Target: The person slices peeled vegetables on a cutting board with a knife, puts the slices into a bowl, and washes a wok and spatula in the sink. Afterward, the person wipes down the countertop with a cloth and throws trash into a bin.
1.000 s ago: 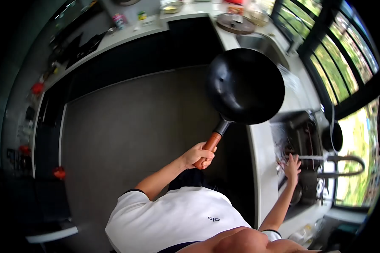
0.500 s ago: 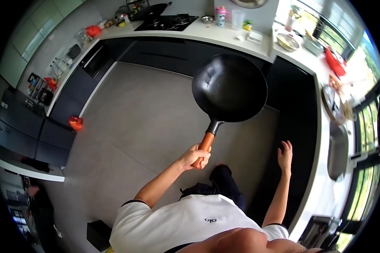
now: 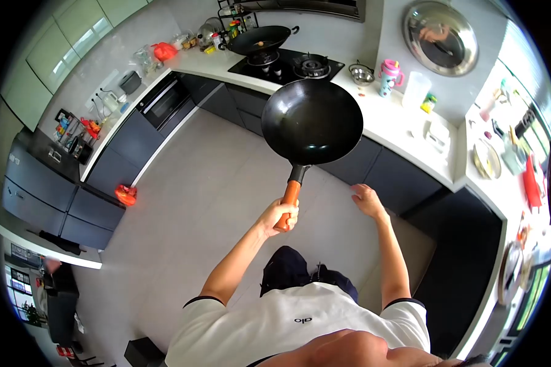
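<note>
A black wok (image 3: 312, 122) with an orange-brown handle is held out in front of me, its hollow side facing up. My left hand (image 3: 280, 215) is wrapped round the handle. The wok's far rim overlaps the counter front below the hob in this view. My right hand (image 3: 367, 200) hangs in the air to the right of the handle, apart from the wok. Its fingers are loosely bent and hold nothing. Beyond the wok is a black gas hob (image 3: 288, 66), where another dark wok (image 3: 260, 40) sits on the left burner.
A white counter (image 3: 404, 134) curves round the kitchen. On it, right of the hob, are a metal bowl (image 3: 362, 74), a pink cup (image 3: 390, 78) and a clear pitcher (image 3: 416, 90). A round metal lid (image 3: 441, 38) hangs on the wall. A red bag (image 3: 126, 194) lies on the floor at left.
My view has turned right toward the hob, which now appears nearer. The held wok has shifted slightly left in view. My right hand has come in closer to the wok handle.
</note>
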Motion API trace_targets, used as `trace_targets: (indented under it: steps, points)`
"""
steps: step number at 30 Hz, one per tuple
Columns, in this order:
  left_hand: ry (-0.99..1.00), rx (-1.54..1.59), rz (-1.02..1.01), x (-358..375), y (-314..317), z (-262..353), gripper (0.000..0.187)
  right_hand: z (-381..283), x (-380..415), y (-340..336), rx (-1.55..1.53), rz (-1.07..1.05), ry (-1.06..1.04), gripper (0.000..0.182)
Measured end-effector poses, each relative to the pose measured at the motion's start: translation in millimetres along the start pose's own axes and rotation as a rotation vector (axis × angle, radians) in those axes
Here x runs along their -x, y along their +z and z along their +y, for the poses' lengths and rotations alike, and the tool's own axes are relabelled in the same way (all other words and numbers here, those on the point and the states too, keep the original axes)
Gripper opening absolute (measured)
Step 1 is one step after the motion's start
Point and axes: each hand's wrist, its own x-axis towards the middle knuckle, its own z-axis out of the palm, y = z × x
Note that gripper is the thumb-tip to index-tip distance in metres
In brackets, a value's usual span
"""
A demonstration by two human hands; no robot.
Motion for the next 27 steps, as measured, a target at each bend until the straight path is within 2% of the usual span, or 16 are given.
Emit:
trace_targets:
  steps: [3,5,6,8,14,17,20,22,27]
  points:
    - [-0.018,-0.024,0.002,-78.5,-45.3,80.4,0.013,-9.1,-120.8,5.5,0.122,-0.002,-0.089,0.034]
    - [-0.041,0.024,-0.028,-136.8,-85.7,123.2,0.014,9.7,-193.2,16.3,0.282,0.038,-0.167,0.033]
    - [-0.058,0.024,-0.025,-164.8,-103.2,152.1,0.013,6.3,-225.9,19.2,0.232,0.083,-0.191,0.034]
    - [-0.05,-0.001,-0.034,-214.3,-124.8,196.8,0.014,2.3,-278.5,17.0,0.089,0.138,-0.01,0.032]
    - [-0.11,-0.037,-0.056,-367.1,-184.1,312.1,0.014,23.5,-421.8,10.6,0.048,0.182,0.13,0.032]
    - [-0.141,-0.031,-0.075,-443.2,-209.1,352.4,0.014,41.8,-488.8,-1.7,0.108,0.24,0.115,0.031]
    - [-0.224,-0.005,-0.148,-511.1,-245.1,367.1,0.014,77.6,-539.4,-4.1,0.177,0.277,0.066,0.032]
    - [-0.171,-0.053,-0.092,-529.7,-233.4,386.1,0.015,84.2,-573.4,-8.6,0.136,0.244,0.193,0.031]
    - [-0.251,0.003,-0.095,-577.0,-257.9,417.6,0.016,92.3,-626.2,-11.5,0.064,0.202,0.274,0.031]
